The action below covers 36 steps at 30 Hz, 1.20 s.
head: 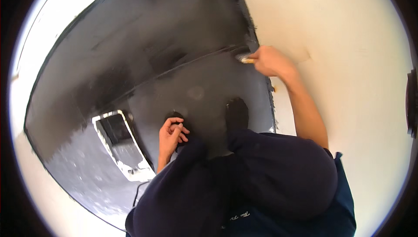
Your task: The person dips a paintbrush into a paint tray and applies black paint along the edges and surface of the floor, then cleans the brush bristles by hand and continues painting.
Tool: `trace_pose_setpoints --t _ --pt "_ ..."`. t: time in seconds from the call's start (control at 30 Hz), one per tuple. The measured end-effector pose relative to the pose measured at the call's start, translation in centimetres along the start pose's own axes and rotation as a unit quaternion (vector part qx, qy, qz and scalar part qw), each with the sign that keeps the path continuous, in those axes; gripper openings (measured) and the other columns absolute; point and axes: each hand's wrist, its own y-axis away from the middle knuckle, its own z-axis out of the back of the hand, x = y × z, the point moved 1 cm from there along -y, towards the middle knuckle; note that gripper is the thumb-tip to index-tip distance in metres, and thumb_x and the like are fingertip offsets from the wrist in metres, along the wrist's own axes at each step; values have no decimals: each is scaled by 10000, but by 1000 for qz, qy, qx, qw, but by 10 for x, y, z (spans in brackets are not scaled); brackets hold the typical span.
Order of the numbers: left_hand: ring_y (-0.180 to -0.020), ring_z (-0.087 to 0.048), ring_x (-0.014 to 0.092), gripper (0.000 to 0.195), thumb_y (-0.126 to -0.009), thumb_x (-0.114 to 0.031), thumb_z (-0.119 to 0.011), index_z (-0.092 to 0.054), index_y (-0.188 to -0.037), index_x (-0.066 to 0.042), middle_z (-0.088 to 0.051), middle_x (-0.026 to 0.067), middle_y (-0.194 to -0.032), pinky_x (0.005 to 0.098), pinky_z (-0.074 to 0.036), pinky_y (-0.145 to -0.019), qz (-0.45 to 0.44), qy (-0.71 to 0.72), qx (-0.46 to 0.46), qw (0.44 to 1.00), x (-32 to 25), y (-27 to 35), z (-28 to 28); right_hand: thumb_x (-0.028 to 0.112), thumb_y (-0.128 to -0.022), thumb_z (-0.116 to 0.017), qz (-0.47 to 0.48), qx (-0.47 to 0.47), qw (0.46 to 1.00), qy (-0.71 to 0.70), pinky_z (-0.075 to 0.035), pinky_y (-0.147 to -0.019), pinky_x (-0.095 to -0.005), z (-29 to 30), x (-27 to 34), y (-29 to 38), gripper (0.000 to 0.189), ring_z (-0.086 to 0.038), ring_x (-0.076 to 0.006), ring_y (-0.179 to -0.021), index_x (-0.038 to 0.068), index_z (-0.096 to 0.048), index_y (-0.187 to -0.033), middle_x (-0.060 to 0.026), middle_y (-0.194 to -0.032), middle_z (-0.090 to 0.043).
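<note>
A paintbrush (pixel 247 60) with a yellowish handle is in my right hand (pixel 272 61), its bristles low against the dark coated surface (pixel 196 93) near the right edge. Whether the bristles touch the coating cannot be told. My left hand (pixel 172 134) hangs over my left knee and foot with fingers loosely curled and nothing in it. To the left of that hand lies a white paint tray (pixel 112 153) with a dark well and dark wet paint in it.
Cream walls (pixel 352 73) border the dark area at right, with a ragged dark coating edge. A raised seam (pixel 176 68) crosses the dark surface. My dark shoe (pixel 237 112) stands on it. A thin black cord (pixel 136 193) curves below the tray.
</note>
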Motion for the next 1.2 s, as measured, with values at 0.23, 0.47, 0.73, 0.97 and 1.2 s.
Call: trace_pose_setpoints --t 0.23,0.47,0.73,0.97,1.2 --pt "-764 -639 98 218 -997 -90 -617 -621 -1199 -6 -730 92 -929 230 -471 -695 -72 82 -76 991 4 51 -15 103 -878 -576 27 -96 994 -46 -541 -789 -401 3 -17 -7 449 -730 -330 -850 96 -695 -1310 -259 -949 -740" --pt "-850 -663 174 189 -982 -47 -627 -627 -1163 5 -705 118 -906 321 -530 -809 -145 52 -304 940 65 140 8 91 -867 -596 -49 33 992 -110 -548 -766 -383 16 -9 10 435 -723 -253 -776 42 -698 -1287 -197 -885 -755" --pt "-752 -630 150 117 -975 -14 -630 -619 -1091 -17 -687 102 -849 273 -511 -694 -173 99 -405 892 104 171 27 211 -997 -603 30 -319 923 -213 -499 -561 -315 8 -24 -40 373 -656 -146 -613 -44 -673 -1259 -104 -774 -740" --pt "-738 -681 164 122 -1005 -47 -595 -622 -1113 3 -739 161 -951 277 -544 -668 -114 89 -238 960 133 135 9 245 -1085 -477 47 -29 696 -716 -500 -581 -258 -47 20 -25 328 -618 -121 -640 -38 -605 -1190 -134 -943 -742" --pt "-529 -654 183 135 -982 -54 -574 -637 -1051 43 -708 187 -754 241 -482 -461 24 102 -148 984 88 60 -14 234 -1065 -560 85 187 464 -862 -475 -999 -429 -72 61 -33 251 -606 -200 -1156 79 -619 -1254 -68 -1294 -634"
